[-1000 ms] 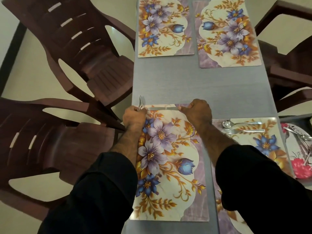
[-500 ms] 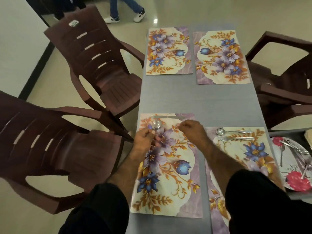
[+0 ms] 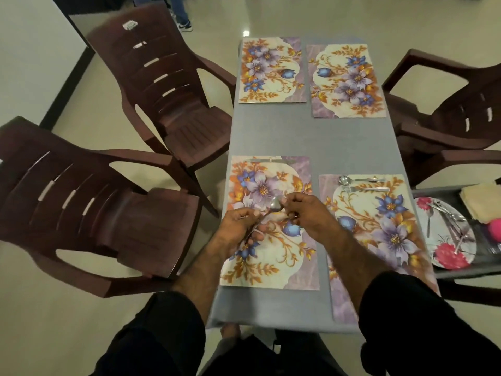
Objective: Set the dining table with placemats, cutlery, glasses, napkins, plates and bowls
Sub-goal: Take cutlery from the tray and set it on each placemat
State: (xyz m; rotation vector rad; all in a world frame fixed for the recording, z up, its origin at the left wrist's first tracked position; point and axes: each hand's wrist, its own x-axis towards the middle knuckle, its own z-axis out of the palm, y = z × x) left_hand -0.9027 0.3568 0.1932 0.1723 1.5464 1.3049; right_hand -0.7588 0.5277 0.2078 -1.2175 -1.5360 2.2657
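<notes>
Both hands hover over the near-left floral placemat [image 3: 271, 256]. My left hand [image 3: 238, 229] grips the handle of a steel spoon [image 3: 274, 205], whose bowl points up and right. My right hand [image 3: 303, 211] pinches at the spoon's bowl with its fingertips. A table knife [image 3: 271, 160] lies along the far edge of this placemat. The near-right placemat [image 3: 379, 226] carries a spoon [image 3: 360, 180] and a fork [image 3: 364, 189] at its far edge. Two bare floral placemats [image 3: 271, 70] [image 3: 348, 81] lie at the far end of the grey table [image 3: 311, 137].
A floral plate [image 3: 447, 234] with several pieces of cutlery sits on a side stand at the right, beside beige napkins [image 3: 481, 202] and something pink [image 3: 494, 229]. Brown plastic chairs [image 3: 168, 90] [image 3: 89, 213] [image 3: 450, 109] flank the table. A person's legs [image 3: 179, 12] stand at the far end.
The knife was set down along the placemat's far edge. Both hands pulled back toward me, and my right hand came to the spoon in my left hand. The view tilted up.
</notes>
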